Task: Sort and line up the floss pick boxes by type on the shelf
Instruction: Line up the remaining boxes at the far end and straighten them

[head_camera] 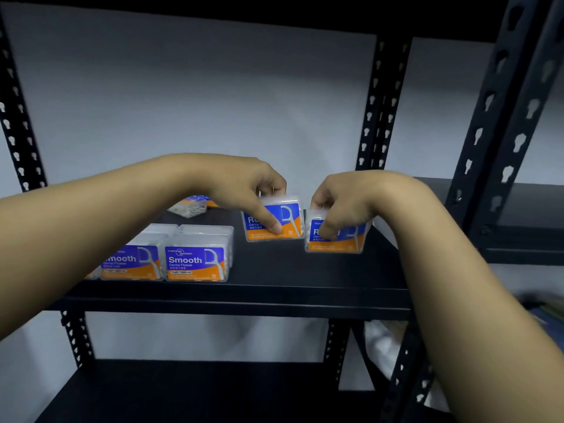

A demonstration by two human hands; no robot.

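Observation:
On the black shelf (274,270) stand clear floss pick boxes with blue and orange labels. My left hand (244,184) grips one box (290,218) from above, its label starting with "R". My right hand (341,203) grips a second box of the same kind (345,239) just to the right, near the shelf's right end. The two held boxes stand close together, a small gap between them. At the front left, "Smooth" boxes (195,261) stand side by side (131,262), with more rows behind them. Another box (189,206) lies at the back.
Black perforated uprights frame the shelf: one at the back right (381,102), one at the front right (503,117), one at the left (18,132). A lower shelf (198,392) sits below. A neighbouring rack (518,227) adjoins on the right. White wall behind.

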